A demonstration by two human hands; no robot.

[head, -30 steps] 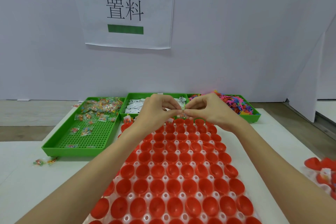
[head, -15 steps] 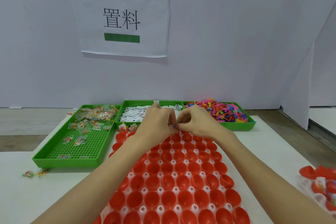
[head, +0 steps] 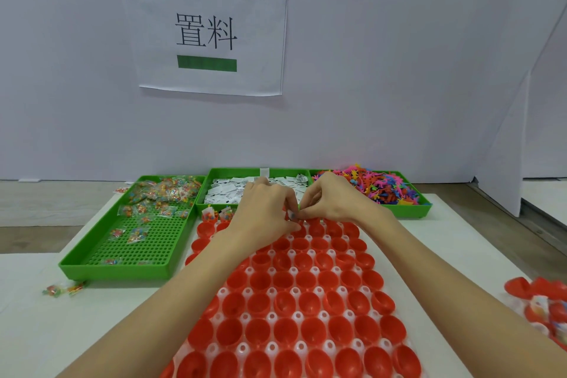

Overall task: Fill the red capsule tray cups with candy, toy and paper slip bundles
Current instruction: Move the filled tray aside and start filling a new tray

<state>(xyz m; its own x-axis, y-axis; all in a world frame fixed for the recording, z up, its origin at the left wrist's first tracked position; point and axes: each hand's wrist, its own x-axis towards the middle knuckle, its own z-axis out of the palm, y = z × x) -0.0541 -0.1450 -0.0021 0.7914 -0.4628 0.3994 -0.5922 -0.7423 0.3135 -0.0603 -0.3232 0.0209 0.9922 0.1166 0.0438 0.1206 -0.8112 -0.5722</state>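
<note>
Pinching one small bundle together, both hands hover over the white table.

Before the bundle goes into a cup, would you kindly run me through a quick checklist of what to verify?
1. Bundle held by both hands: ok, left hand and right hand pinch it together.
2. Bundle complete with candy, toy and slip: cannot tell, fingers hide most of it.
3. Empty cups free near the hands: ok, red tray shows many open cups.
4. First cups filled: ok, two at the far left corner hold bundles.
5. Supplies left: ok, candy tray, slip tray and toy tray all stocked.
</note>
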